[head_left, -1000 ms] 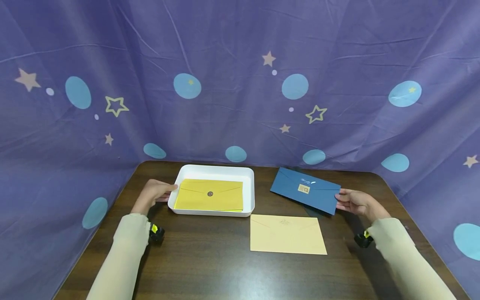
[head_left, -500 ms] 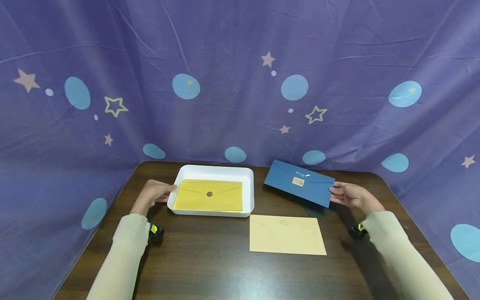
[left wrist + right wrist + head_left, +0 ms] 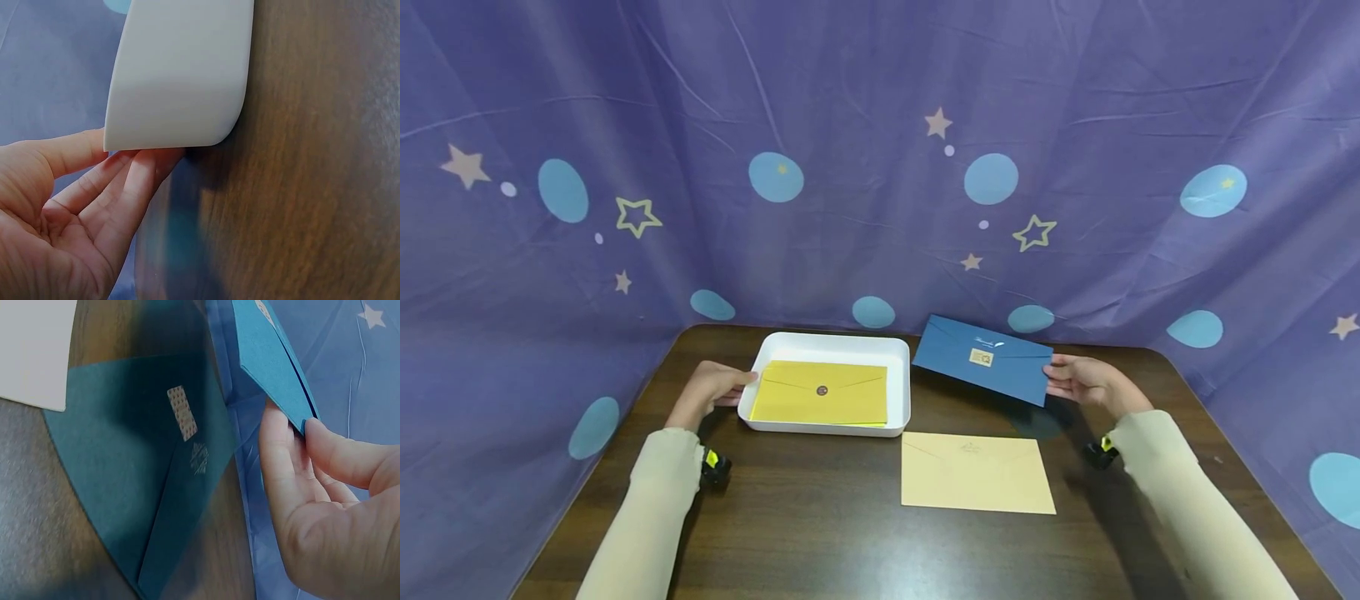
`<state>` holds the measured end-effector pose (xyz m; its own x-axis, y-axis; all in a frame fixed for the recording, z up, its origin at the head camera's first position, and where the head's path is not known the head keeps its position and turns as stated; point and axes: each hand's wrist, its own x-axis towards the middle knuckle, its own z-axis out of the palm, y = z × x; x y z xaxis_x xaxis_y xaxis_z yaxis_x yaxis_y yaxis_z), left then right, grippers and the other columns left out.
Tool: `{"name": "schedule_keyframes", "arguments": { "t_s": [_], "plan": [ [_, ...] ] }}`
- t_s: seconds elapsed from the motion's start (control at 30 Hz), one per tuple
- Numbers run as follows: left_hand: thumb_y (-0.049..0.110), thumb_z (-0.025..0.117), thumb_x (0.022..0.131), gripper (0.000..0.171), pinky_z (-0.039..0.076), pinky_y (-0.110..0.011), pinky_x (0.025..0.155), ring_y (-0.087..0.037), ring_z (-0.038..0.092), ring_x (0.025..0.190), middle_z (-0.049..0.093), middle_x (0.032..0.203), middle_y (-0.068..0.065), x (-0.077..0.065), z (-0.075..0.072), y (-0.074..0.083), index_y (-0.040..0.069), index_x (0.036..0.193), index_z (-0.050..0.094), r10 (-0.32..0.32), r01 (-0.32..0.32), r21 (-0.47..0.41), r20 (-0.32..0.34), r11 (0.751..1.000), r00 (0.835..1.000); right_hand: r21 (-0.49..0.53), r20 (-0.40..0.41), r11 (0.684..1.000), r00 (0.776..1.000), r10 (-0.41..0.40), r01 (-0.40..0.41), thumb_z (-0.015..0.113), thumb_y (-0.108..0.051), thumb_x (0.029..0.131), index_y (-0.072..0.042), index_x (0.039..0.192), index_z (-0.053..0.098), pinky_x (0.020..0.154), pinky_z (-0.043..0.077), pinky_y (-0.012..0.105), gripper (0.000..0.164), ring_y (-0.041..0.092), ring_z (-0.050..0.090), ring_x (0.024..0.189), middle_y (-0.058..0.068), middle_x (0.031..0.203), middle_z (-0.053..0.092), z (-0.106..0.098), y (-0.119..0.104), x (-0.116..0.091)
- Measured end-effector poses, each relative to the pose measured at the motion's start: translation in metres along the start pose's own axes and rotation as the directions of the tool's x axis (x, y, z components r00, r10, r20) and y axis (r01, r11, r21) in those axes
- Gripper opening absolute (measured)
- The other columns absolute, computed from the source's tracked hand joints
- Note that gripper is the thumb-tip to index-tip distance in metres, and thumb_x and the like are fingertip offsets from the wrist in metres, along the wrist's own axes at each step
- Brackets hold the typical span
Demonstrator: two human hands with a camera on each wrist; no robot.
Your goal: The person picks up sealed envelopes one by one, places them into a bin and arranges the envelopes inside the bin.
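Left hand (image 3: 711, 387) pinching tray (image 3: 898, 383) at its left rim; tray on desk (image 3: 790, 521), yellow envelopes (image 3: 820, 408) lying in it. Right hand (image 3: 1082, 381) gripping blue envelope (image 3: 1000, 372) by its right end, held up off desk, just right of tray. Dark envelope (image 3: 119, 475) flat on desk below, part shadowed. Cream envelope (image 3: 977, 477) flat too, nearer the person.
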<state>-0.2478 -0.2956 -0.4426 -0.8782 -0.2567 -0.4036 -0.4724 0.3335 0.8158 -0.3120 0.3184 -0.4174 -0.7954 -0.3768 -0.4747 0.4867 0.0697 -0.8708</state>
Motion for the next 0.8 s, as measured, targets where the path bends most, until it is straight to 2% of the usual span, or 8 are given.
{"name": "schedule_keyframes", "arguments": {
  "t_s": [0.07, 0.1, 0.47, 0.63, 0.8],
  "plan": [
    [0.017, 0.072, 0.094, 0.05, 0.061, -0.021, 0.06, -0.007, 0.065, 0.064, 0.069, 0.076, -0.002, 0.0, 0.0, 0.0, -0.018, 0.128, 0.058, -0.006, 0.006, 0.001, -0.003, 1.0, 1.0, -0.025, 0.007, 1.0, 1.0, -0.004, 0.005, 0.041, 0.0, 0.107, 0.003, 0.158, -0.014, 0.083, 0.061, 0.023, 0.075, 0.005, 0.068, 0.086, -0.01, 0.094, 0.064, 0.001, -0.002, 0.002],
    [0.017, 0.072, 0.094, 0.05, 0.061, -0.021, 0.06, -0.007, 0.066, 0.064, 0.069, 0.076, -0.002, 0.0, 0.001, 0.0, -0.018, 0.128, 0.059, -0.009, 0.009, 0.003, -0.003, 1.0, 1.0, -0.033, 0.004, 0.999, 1.0, -0.004, 0.004, 0.04, -0.001, 0.108, 0.003, 0.158, -0.015, 0.083, 0.061, 0.023, 0.075, 0.005, 0.068, 0.086, -0.011, 0.094, 0.063, 0.002, -0.003, 0.004],
    [0.017, 0.072, 0.094, 0.05, 0.061, -0.021, 0.06, -0.007, 0.066, 0.065, 0.069, 0.075, -0.001, 0.001, 0.002, 0.0, -0.018, 0.128, 0.059, -0.011, 0.011, 0.008, -0.005, 1.0, 1.0, -0.107, -0.002, 0.994, 1.0, -0.004, 0.004, 0.043, -0.004, 0.108, 0.0, 0.161, -0.008, 0.094, 0.059, 0.025, 0.073, 0.002, 0.065, 0.092, -0.013, 0.102, 0.06, 0.015, -0.013, 0.014],
    [0.017, 0.072, 0.094, 0.051, 0.061, -0.022, 0.061, -0.007, 0.066, 0.064, 0.069, 0.075, -0.001, -0.001, 0.002, 0.001, -0.018, 0.128, 0.058, -0.011, 0.011, 0.008, -0.001, 1.0, 1.0, -0.103, 0.023, 0.995, 1.0, -0.009, 0.011, 0.041, -0.004, 0.109, 0.0, 0.16, -0.01, 0.09, 0.059, 0.023, 0.073, 0.002, 0.065, 0.092, -0.013, 0.101, 0.061, 0.023, -0.018, 0.017],
    [0.016, 0.072, 0.094, 0.049, 0.061, -0.022, 0.06, -0.007, 0.065, 0.063, 0.068, 0.073, 0.0, 0.0, 0.003, 0.001, -0.018, 0.127, 0.059, -0.017, 0.017, 0.007, -0.007, 1.0, 1.0, -0.114, 0.013, 0.993, 1.0, -0.016, 0.017, 0.042, -0.004, 0.108, 0.0, 0.161, -0.004, 0.09, 0.059, 0.022, 0.071, 0.001, 0.065, 0.093, -0.011, 0.107, 0.058, 0.033, -0.021, 0.019]
  ]
}}
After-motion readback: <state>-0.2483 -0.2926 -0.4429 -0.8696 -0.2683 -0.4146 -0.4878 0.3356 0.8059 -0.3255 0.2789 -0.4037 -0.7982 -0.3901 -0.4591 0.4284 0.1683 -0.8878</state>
